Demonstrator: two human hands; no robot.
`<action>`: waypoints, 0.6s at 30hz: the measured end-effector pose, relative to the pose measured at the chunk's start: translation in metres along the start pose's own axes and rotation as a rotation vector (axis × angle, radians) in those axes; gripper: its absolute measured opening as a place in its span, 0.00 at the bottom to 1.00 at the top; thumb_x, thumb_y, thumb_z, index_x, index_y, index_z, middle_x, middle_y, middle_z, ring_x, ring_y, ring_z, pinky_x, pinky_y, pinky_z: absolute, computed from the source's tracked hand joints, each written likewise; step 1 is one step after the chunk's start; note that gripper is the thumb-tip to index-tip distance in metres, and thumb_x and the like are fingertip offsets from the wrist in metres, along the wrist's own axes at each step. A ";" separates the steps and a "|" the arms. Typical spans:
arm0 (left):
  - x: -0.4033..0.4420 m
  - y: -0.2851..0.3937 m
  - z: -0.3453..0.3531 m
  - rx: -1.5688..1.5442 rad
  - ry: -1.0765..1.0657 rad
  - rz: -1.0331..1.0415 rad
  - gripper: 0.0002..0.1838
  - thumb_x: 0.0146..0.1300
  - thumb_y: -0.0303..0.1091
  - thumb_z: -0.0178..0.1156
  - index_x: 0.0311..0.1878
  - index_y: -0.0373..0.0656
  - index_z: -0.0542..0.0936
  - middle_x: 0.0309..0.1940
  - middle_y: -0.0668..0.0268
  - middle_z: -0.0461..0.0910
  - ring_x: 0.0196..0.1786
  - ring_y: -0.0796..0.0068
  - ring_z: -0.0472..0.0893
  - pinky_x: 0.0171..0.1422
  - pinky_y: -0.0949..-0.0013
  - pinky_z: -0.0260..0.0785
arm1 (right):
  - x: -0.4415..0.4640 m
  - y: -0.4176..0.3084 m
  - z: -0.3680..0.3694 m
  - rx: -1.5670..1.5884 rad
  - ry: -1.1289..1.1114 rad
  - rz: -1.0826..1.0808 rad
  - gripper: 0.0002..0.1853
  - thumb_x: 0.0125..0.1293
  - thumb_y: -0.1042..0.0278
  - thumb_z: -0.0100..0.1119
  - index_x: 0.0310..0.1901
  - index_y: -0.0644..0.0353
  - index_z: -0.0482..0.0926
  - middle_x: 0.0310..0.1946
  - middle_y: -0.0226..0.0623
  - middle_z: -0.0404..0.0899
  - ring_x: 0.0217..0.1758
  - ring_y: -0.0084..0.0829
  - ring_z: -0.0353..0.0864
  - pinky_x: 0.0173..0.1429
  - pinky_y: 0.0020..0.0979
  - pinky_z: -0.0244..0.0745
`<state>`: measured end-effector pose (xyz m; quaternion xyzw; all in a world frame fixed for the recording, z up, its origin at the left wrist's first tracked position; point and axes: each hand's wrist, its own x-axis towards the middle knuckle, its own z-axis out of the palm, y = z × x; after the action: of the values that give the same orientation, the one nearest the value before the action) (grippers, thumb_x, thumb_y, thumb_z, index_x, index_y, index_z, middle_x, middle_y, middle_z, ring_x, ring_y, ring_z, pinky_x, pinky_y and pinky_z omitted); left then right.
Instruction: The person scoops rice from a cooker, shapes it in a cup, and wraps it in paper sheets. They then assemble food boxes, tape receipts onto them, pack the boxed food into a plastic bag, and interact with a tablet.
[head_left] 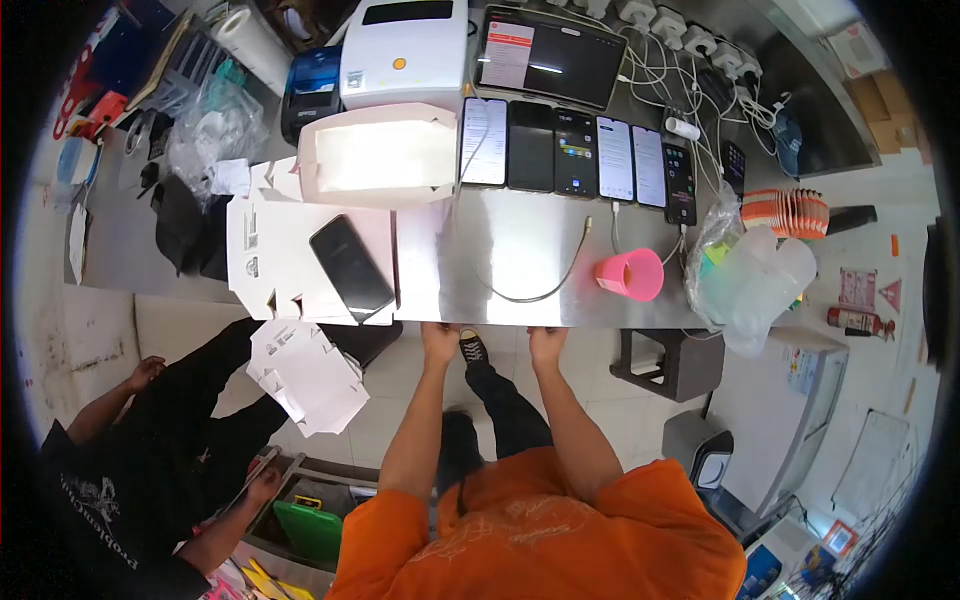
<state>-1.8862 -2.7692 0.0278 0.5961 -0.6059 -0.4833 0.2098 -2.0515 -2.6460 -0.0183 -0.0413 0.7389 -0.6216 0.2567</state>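
My left hand (440, 343) and my right hand (546, 345) are both at the front edge of the shiny metal table (440, 270), a short way apart. Their fingers are mostly hidden at the edge, so I cannot tell how they are bent. No object shows in either hand. Beyond them a loose charging cable (530, 298) curves over the tabletop. A pink cup (630, 275) lies tipped on its side to the right. Left of my hands, a black smartphone (352, 265) rests on flat white cardboard (285, 235). Several phones (580, 150) stand in a row behind.
A tablet (550, 60), a white label printer (403, 55) and an open white box (380, 155) fill the back. Chargers (690, 35) trail tangled cables. Plastic cups in a bag (755, 270) stand at right. A seated person in black (130, 490) is at left, near a stool (665, 365) opposite.
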 end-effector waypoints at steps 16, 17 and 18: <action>-0.009 -0.056 0.032 -0.363 -0.041 0.121 0.20 0.57 0.28 0.68 0.53 0.35 0.76 0.41 0.55 0.81 0.44 0.64 0.80 0.52 0.63 0.71 | -0.007 -0.002 -0.052 0.077 -0.179 0.033 0.14 0.73 0.67 0.55 0.56 0.61 0.70 0.51 0.37 0.76 0.50 0.27 0.78 0.52 0.36 0.80; -0.020 -0.030 0.025 -0.387 -0.008 0.103 0.19 0.59 0.29 0.68 0.52 0.36 0.75 0.40 0.57 0.81 0.44 0.66 0.79 0.51 0.65 0.71 | -0.011 -0.008 -0.057 0.102 -0.178 0.053 0.15 0.73 0.66 0.56 0.56 0.61 0.70 0.52 0.36 0.76 0.52 0.27 0.77 0.54 0.36 0.79; -0.029 -0.015 0.020 -0.410 0.029 0.086 0.18 0.60 0.30 0.68 0.50 0.37 0.74 0.40 0.58 0.80 0.43 0.69 0.78 0.49 0.67 0.71 | -0.015 -0.012 -0.061 0.128 -0.179 0.074 0.16 0.73 0.64 0.57 0.56 0.61 0.71 0.53 0.35 0.76 0.54 0.27 0.76 0.55 0.35 0.78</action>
<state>-1.8888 -2.7335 0.0156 0.5214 -0.5166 -0.5786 0.3556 -2.0680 -2.5883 0.0041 -0.0530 0.6729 -0.6514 0.3465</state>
